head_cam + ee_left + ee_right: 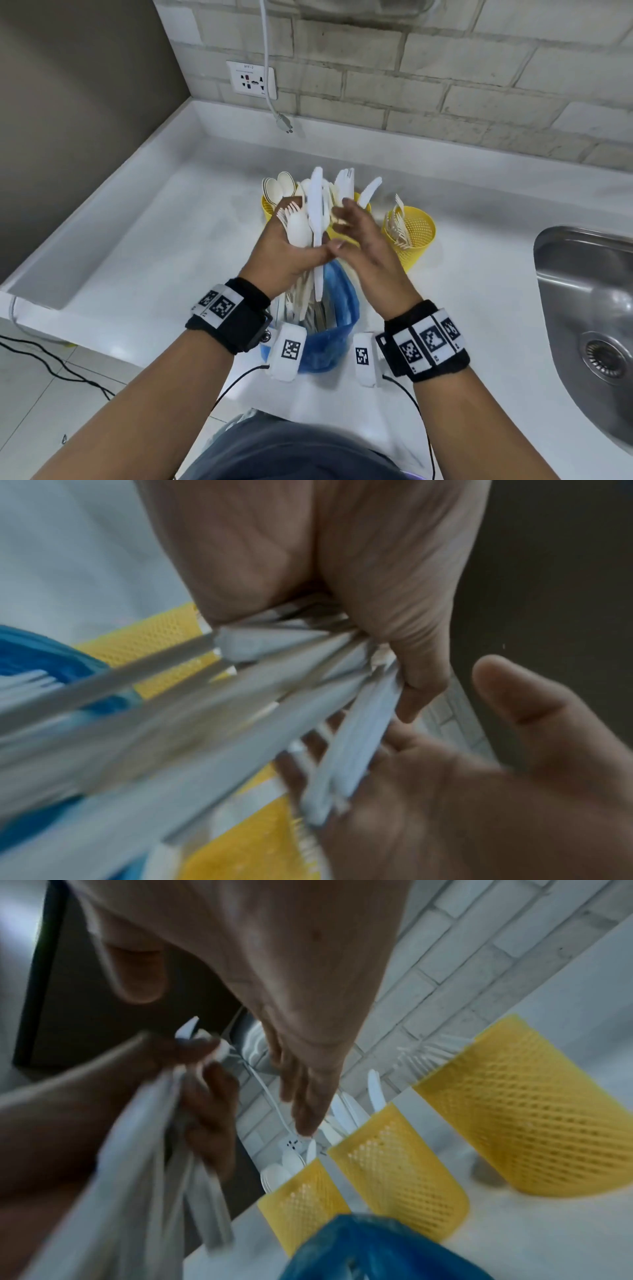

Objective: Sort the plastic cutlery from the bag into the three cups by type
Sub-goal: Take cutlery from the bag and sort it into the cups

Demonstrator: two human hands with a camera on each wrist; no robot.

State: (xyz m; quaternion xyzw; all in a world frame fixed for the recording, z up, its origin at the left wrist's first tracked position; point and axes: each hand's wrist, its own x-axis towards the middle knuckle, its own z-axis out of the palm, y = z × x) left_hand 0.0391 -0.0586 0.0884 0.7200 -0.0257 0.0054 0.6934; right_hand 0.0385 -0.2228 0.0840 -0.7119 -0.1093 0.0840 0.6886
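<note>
My left hand point(291, 246) grips a bundle of white plastic cutlery point(315, 219) upright above the blue bag point(339, 308); a knife, a spoon and forks show in it. My right hand point(352, 222) is beside the bundle on its right, fingers straight and holding nothing. Behind the hands stand three yellow mesh cups: spoons in the left cup point(269, 209), knives in the middle cup point(363, 202), which is mostly hidden, and forks in the right cup point(411, 236). In the right wrist view the cups point(394, 1172) stand in a row behind the bag point(377, 1253). The left wrist view shows the bundle point(308, 647) in my palm.
A steel sink point(589, 308) is set into the white counter point(171, 240) at the right. A wall socket point(251, 80) and a loose hanging plug point(284, 121) are on the brick wall behind. The counter's front edge is near my body.
</note>
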